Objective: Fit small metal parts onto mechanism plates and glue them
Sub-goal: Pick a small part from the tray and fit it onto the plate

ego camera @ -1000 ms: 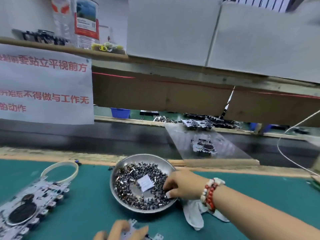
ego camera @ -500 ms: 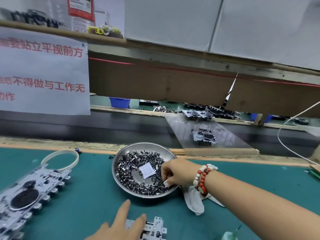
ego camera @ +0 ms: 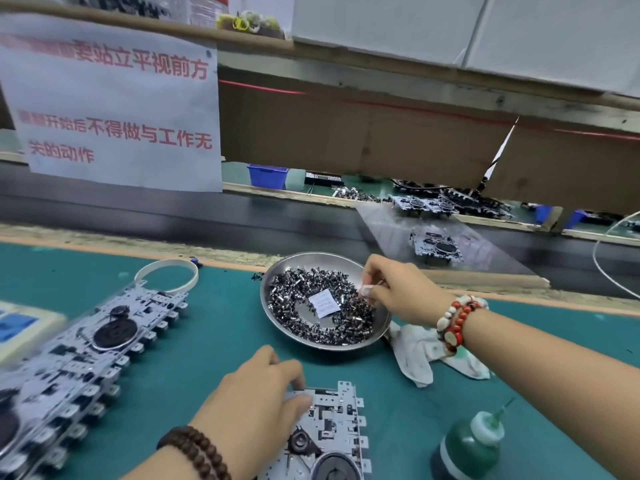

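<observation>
- Nearest the person, on the teal mat, the left hand [ego camera: 252, 403] rests with curled fingertips on the top edge of a flat silver stamped-metal mechanism plate [ego camera: 332, 431]; it looks stiff and thin, with sharp tabs, best steadied by its edges.
- Just right of it stands a green squeeze glue bottle with a thin nozzle [ego camera: 471, 445].
- Further off, the right hand [ego camera: 398, 289] pinches among the small dark metal parts [ego camera: 311, 299] in a round steel dish [ego camera: 332, 261]; whether it holds one, I cannot tell. They look light, slippery and easily dropped.
</observation>
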`<move>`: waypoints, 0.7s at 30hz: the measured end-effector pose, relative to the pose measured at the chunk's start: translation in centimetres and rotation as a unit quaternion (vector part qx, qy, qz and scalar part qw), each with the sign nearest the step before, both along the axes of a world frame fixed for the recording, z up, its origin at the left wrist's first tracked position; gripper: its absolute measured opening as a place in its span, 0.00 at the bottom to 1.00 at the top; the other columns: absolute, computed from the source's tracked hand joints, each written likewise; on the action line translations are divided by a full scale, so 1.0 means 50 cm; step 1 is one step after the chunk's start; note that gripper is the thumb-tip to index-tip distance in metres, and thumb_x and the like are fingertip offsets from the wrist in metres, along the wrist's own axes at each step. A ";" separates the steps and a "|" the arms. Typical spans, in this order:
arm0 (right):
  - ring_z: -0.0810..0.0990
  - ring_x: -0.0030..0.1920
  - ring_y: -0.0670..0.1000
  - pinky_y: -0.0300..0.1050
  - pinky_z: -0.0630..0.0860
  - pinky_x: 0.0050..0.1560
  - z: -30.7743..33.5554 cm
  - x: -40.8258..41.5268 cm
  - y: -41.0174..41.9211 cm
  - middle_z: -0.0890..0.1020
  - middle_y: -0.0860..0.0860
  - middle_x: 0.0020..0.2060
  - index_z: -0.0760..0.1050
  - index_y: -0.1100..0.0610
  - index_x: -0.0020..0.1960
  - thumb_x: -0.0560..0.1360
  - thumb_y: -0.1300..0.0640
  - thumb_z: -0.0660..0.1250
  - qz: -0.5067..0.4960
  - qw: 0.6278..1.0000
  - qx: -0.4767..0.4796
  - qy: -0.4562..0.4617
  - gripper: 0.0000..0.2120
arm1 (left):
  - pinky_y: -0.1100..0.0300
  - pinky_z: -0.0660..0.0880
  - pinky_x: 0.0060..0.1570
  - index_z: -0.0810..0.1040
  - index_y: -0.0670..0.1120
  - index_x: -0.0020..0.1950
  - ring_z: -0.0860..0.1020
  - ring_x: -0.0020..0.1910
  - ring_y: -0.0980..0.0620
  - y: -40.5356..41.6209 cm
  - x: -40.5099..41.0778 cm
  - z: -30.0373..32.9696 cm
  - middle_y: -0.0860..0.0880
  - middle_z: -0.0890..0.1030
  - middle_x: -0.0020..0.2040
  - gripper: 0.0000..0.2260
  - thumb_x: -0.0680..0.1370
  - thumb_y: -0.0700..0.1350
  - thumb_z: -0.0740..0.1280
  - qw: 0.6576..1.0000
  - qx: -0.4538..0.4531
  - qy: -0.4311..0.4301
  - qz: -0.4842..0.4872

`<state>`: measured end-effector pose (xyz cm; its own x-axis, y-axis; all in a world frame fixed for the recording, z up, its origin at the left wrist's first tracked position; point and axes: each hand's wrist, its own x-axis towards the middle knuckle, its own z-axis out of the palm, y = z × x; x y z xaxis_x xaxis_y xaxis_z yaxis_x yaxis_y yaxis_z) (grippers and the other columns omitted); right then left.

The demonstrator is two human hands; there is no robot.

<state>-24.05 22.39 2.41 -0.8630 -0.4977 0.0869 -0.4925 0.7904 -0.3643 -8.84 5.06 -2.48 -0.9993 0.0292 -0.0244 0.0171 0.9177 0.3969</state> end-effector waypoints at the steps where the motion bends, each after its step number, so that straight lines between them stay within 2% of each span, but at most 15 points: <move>1: 0.79 0.40 0.46 0.39 0.75 0.44 0.005 0.005 0.001 0.79 0.44 0.35 0.70 0.52 0.43 0.76 0.59 0.65 0.000 1.000 -0.011 0.003 0.05 | 0.61 0.67 0.48 0.68 0.59 0.48 0.72 0.49 0.54 -0.001 0.001 -0.001 0.58 0.65 0.47 0.06 0.77 0.59 0.57 1.000 0.012 0.001 0.004; 3: 0.80 0.36 0.45 0.34 0.76 0.40 0.013 0.015 -0.001 0.80 0.44 0.33 0.70 0.51 0.42 0.76 0.60 0.65 -0.005 0.999 -0.046 -0.005 0.07 | 0.62 0.66 0.47 0.67 0.59 0.45 0.71 0.47 0.55 -0.004 0.001 0.002 0.58 0.65 0.45 0.05 0.77 0.59 0.58 1.000 0.029 0.002 0.010; 7: 0.83 0.36 0.50 0.40 0.81 0.39 0.040 0.038 0.001 0.82 0.48 0.33 0.74 0.52 0.41 0.75 0.61 0.67 -0.021 0.989 -0.142 -0.030 0.07 | 0.63 0.65 0.46 0.66 0.58 0.46 0.70 0.46 0.55 -0.012 0.003 -0.003 0.58 0.64 0.44 0.05 0.78 0.58 0.57 0.998 0.046 0.016 0.026; 10: 0.83 0.35 0.49 0.39 0.81 0.39 0.064 0.060 0.001 0.82 0.47 0.31 0.76 0.52 0.38 0.74 0.61 0.68 -0.014 0.984 -0.176 -0.038 0.08 | 0.59 0.70 0.48 0.67 0.58 0.47 0.72 0.47 0.52 -0.019 0.003 -0.008 0.57 0.64 0.44 0.06 0.78 0.59 0.56 0.998 0.044 0.019 0.042; 13: 0.82 0.34 0.45 0.38 0.81 0.39 0.093 0.090 -0.001 0.82 0.47 0.30 0.76 0.54 0.37 0.74 0.63 0.68 -0.012 0.970 -0.238 -0.040 0.08 | 0.58 0.70 0.47 0.68 0.58 0.47 0.72 0.45 0.52 -0.020 0.004 -0.012 0.58 0.63 0.42 0.07 0.78 0.59 0.56 0.998 0.042 0.025 0.045; 18: 0.80 0.30 0.41 0.32 0.78 0.35 0.143 0.182 -0.013 0.82 0.47 0.31 0.77 0.55 0.38 0.74 0.64 0.68 0.035 0.956 -0.290 -0.020 0.07 | 0.59 0.65 0.43 0.67 0.56 0.45 0.71 0.42 0.51 -0.023 0.001 -0.018 0.58 0.63 0.41 0.07 0.78 0.56 0.58 0.997 0.065 0.018 0.032; 21: 0.82 0.33 0.43 0.37 0.80 0.36 0.151 0.255 -0.031 0.83 0.48 0.31 0.77 0.56 0.42 0.73 0.63 0.68 0.071 0.943 -0.322 -0.041 0.03 | 0.60 0.63 0.43 0.67 0.54 0.43 0.70 0.41 0.53 -0.031 -0.005 -0.019 0.57 0.63 0.41 0.07 0.78 0.55 0.59 0.997 0.075 0.004 0.028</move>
<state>-11.30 20.84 9.94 -0.8084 -0.4760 0.3462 -0.5261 0.3206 -0.7877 -9.09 3.53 -3.41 -0.9996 -0.0236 -0.0151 -0.0280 0.8481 0.5290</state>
